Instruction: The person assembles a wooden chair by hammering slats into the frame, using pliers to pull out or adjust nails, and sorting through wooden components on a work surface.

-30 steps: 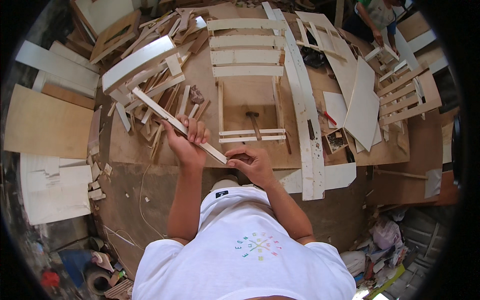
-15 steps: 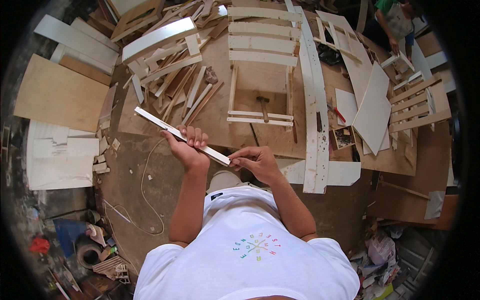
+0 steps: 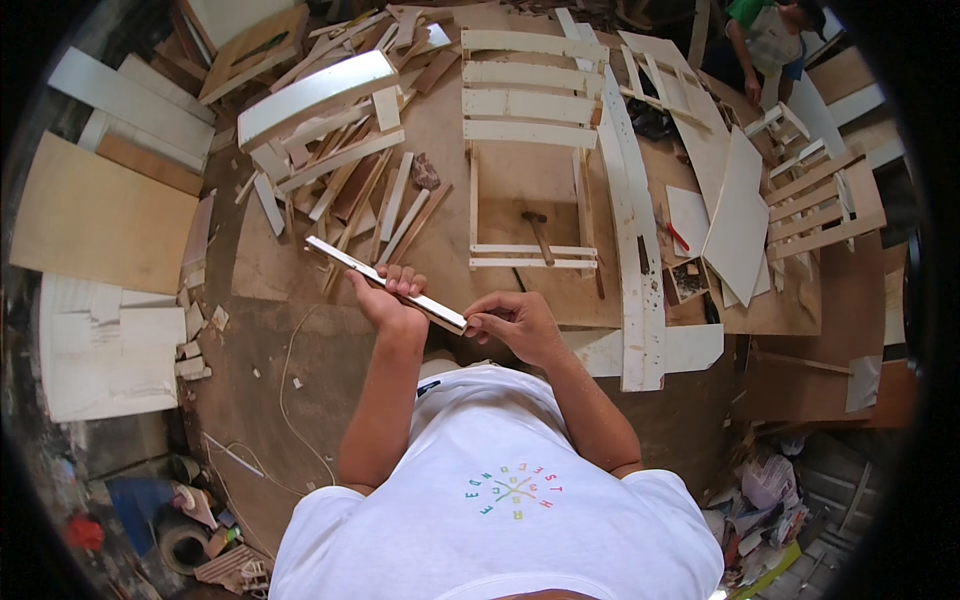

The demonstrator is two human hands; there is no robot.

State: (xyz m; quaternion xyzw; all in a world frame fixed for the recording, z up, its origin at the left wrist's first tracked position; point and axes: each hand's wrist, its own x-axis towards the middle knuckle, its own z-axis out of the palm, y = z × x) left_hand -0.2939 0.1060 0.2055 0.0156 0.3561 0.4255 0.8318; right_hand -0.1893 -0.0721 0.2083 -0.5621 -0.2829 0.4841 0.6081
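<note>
A narrow white-faced wooden strip [image 3: 335, 256] is held slantwise above the near edge of the work board. My left hand [image 3: 395, 303] is wrapped round its middle, fingers curled over the top. At the strip's lower right end, my right hand [image 3: 517, 325] has thumb and fingertips pinched together, touching that end; whether a small piece is between them cannot be made out. Beyond my hands lies a slatted wooden frame [image 3: 530, 132], with a hammer [image 3: 540, 240] resting across its near rails.
Scrap wood [image 3: 360, 185] is heaped at the left of the board. A long white plank [image 3: 632, 230], red-handled tool [image 3: 678, 237] and small box of bits [image 3: 690, 280] lie to the right. Another person [image 3: 765, 45] works at the far right. A pale cord [image 3: 285, 365] trails over the floor.
My view has shifted slightly, so the board appears lower. The strip's upper left end has come nearer and to the right. Both hands keep their hold; the other person's hand has moved slightly.
</note>
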